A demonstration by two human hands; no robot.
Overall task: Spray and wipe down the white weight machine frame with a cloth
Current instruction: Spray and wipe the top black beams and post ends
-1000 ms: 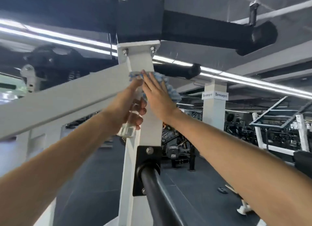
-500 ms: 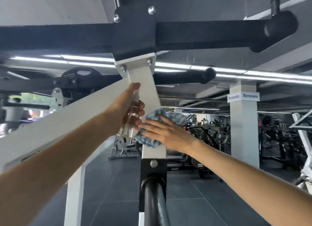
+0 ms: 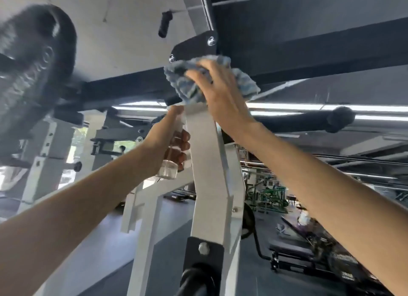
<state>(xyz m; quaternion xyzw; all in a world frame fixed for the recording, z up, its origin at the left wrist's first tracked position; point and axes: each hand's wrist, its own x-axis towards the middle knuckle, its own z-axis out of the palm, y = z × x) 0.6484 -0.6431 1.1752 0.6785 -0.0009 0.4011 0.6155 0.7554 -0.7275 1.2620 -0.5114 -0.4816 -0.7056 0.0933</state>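
The white upright of the weight machine frame rises through the middle of the view to a black crossbeam. My right hand presses a blue-and-white cloth against the top of the upright where it meets the black bracket; the fingers lie spread over the cloth. My left hand grips a small clear spray bottle just left of the upright, its nozzle end hidden by the fingers.
A large black weight plate hangs at upper left. A black padded bar runs behind on the right. More white frame posts stand to the left, and benches and gym machines fill the floor at lower right.
My right hand has slid the cloth up the white upright from mid-height to its top by the black bracket. The view has tilted upward and shifted. The left hand keeps the bottle.
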